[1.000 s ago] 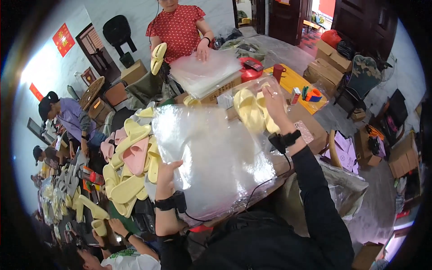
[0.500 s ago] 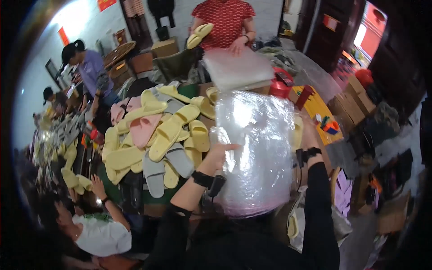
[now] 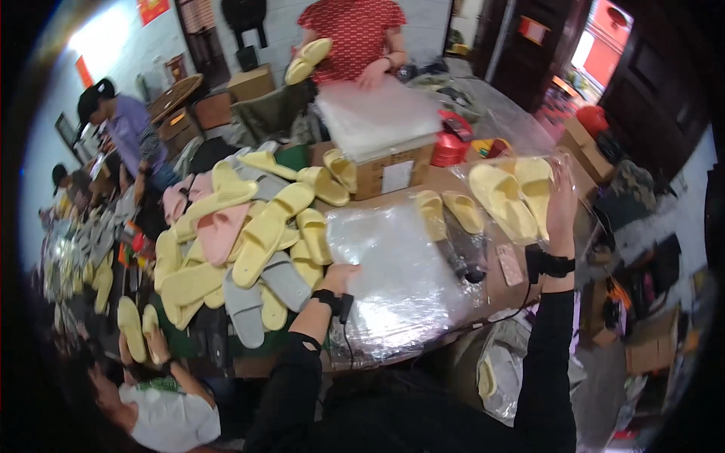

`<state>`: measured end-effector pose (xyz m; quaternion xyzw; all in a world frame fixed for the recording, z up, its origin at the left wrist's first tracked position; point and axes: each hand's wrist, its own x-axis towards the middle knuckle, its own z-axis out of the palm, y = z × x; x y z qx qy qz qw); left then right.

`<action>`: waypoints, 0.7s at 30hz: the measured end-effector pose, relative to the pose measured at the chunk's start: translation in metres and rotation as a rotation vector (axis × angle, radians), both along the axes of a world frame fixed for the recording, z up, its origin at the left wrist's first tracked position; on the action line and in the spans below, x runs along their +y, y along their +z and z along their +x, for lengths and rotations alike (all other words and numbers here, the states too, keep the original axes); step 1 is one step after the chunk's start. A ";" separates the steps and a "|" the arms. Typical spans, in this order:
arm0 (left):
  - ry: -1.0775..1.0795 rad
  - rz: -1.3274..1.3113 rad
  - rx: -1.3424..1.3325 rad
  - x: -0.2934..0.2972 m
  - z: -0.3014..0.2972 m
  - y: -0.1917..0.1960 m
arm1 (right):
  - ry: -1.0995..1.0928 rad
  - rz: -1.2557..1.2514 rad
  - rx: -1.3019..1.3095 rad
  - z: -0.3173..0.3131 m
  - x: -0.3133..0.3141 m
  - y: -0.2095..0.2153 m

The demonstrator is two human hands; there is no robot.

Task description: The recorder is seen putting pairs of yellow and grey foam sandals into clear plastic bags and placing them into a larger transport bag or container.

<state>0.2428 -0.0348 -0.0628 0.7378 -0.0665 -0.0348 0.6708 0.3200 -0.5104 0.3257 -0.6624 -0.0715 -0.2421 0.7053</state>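
My right hand [image 3: 561, 205] is raised at the right and grips a clear plastic bag with a pair of yellow slippers [image 3: 513, 192] inside. My left hand [image 3: 341, 277] rests on the left edge of a stack of clear plastic bags [image 3: 400, 279] lying on the table, right beside a pile of yellow, pink and grey slippers [image 3: 242, 241]. Two loose yellow slippers [image 3: 447, 213] lie on the table between my hands. Both wrists wear black bands with cables.
A person in a red top [image 3: 351, 30] stands across the table at a cardboard box [image 3: 393, 170] topped with plastic bags. Other people sit at the left among more slippers. A red object [image 3: 451, 143] and cartons stand at the right.
The large plastic sheet I held up before me is down on the table. My right hand has swung right and now holds up a bagged pair of yellow slippers.
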 end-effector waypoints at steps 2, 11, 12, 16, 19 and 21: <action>0.076 0.143 0.317 -0.073 0.034 0.019 | -0.151 0.028 0.005 -0.031 -0.044 0.007; 0.202 0.071 0.786 -0.073 0.028 0.056 | -0.182 0.137 0.014 -0.089 -0.052 0.001; 0.171 0.004 0.809 -0.071 0.026 0.051 | -0.201 0.139 0.013 -0.093 -0.054 0.001; 0.138 0.101 0.662 -0.068 0.029 0.046 | -0.219 0.198 0.009 -0.102 -0.056 0.001; 0.165 0.062 0.768 -0.077 0.040 0.041 | -0.250 0.199 0.002 -0.110 -0.062 -0.001; 0.199 0.045 0.824 -0.087 0.045 0.040 | -0.260 0.191 -0.004 -0.114 -0.065 -0.004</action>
